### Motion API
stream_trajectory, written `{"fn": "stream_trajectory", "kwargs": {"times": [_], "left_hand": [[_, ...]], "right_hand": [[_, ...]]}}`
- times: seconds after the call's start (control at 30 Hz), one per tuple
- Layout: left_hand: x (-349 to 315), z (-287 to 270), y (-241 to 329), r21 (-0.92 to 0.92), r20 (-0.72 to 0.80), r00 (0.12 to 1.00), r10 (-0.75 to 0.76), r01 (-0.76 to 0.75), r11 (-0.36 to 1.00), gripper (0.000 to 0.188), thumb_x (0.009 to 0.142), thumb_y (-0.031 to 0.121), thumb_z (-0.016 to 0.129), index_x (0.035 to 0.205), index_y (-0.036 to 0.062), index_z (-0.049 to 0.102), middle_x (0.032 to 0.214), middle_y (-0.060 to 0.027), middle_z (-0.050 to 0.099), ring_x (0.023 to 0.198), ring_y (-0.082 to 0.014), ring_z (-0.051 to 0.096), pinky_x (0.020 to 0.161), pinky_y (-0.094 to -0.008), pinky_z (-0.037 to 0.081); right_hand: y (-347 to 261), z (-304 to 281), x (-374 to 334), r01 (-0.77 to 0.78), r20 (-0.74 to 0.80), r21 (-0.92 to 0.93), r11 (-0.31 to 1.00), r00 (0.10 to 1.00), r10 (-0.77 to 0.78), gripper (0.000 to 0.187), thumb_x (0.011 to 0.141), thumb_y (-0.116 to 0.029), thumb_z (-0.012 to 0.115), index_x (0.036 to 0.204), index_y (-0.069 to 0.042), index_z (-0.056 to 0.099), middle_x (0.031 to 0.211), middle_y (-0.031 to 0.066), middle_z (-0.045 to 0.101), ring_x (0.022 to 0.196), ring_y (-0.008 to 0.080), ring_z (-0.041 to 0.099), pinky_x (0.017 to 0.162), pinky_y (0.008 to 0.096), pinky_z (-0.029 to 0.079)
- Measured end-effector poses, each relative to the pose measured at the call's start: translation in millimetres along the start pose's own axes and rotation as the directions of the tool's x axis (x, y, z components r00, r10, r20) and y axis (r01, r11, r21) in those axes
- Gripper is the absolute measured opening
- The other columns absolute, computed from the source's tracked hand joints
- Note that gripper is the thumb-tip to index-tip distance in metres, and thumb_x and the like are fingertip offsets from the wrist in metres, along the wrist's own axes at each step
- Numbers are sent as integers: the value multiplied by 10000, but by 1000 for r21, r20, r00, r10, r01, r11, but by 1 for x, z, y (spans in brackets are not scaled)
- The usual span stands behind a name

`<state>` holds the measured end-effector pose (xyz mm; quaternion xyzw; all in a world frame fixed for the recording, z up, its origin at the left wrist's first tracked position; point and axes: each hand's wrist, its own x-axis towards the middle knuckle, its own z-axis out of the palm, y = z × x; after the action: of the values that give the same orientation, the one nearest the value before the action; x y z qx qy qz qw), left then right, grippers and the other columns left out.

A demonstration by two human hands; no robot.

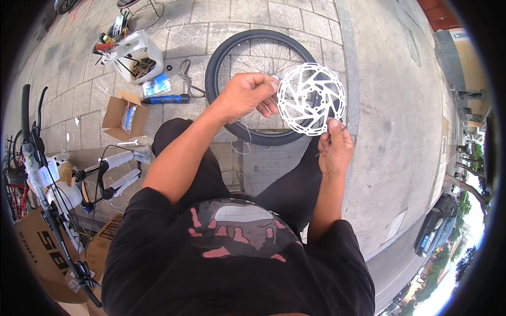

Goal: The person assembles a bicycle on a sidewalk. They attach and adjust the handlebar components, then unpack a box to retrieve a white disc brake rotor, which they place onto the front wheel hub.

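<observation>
I hold a round silver brake disc (pixel 311 98) with cut-out slots up in front of me, between both hands. My left hand (pixel 246 96) pinches its left rim with thumb and fingers. My right hand (pixel 334 149) grips its lower edge from below. Behind the disc a bicycle wheel (pixel 219 59) with a black tyre and spokes lies flat on the paving stones.
A white tub of tools (pixel 138 55) stands at the upper left, with a blue pump (pixel 166 99) and an open cardboard box (pixel 123 115) near it. A bicycle frame with white fork (pixel 113 171) and handlebar (pixel 26 126) is at my left, over cardboard boxes (pixel 39 253). A concrete kerb (pixel 400 131) runs at right.
</observation>
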<state>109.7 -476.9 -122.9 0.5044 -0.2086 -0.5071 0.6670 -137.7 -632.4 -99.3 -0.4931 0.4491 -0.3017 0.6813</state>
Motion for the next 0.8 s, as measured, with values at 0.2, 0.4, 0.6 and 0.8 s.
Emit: {"fn": "stream_trajectory", "kwargs": {"times": [0.2, 0.4, 0.6, 0.8], "left_hand": [[-12, -2, 2, -20, 46, 995, 91, -91, 996, 328, 1159, 178, 716, 1353, -85, 743, 1086, -137, 803, 890, -228, 828, 716, -345, 678], [-18, 0, 6, -36, 72, 990, 125, -123, 992, 308, 1121, 142, 768, 1330, -83, 738, 1111, -132, 809, 913, -223, 832, 708, -330, 682], [-21, 0, 4, -14, 100, 986, 137, -136, 991, 332, 1097, 120, 803, 1343, -86, 718, 1109, -136, 808, 925, -211, 830, 706, -331, 682], [-21, 2, 4, 24, 113, 988, 110, -113, 993, 352, 1077, 114, 836, 1339, -87, 716, 1097, -132, 805, 930, -202, 829, 693, -328, 676]], "right_hand": [[11, -3, 0, -41, 118, 107, 993, 993, 28, 232, 1167, -258, 734, 1178, -30, 778, 792, -18, 658, 553, 56, 489, 488, 231, 354], [34, 1, 7, -201, 237, 161, 966, 958, 159, 239, 1200, -332, 672, 1089, -120, 678, 808, -40, 597, 546, 60, 434, 474, 254, 338], [55, 2, 3, -351, 284, 229, 908, 916, 282, 270, 1202, -341, 665, 1094, -95, 695, 796, -31, 593, 549, 74, 423, 487, 262, 320], [82, -6, 8, -518, 420, 330, 789, 830, 369, 249, 1182, -339, 693, 1086, -116, 745, 774, -31, 618, 549, 87, 451, 484, 273, 339]]}}
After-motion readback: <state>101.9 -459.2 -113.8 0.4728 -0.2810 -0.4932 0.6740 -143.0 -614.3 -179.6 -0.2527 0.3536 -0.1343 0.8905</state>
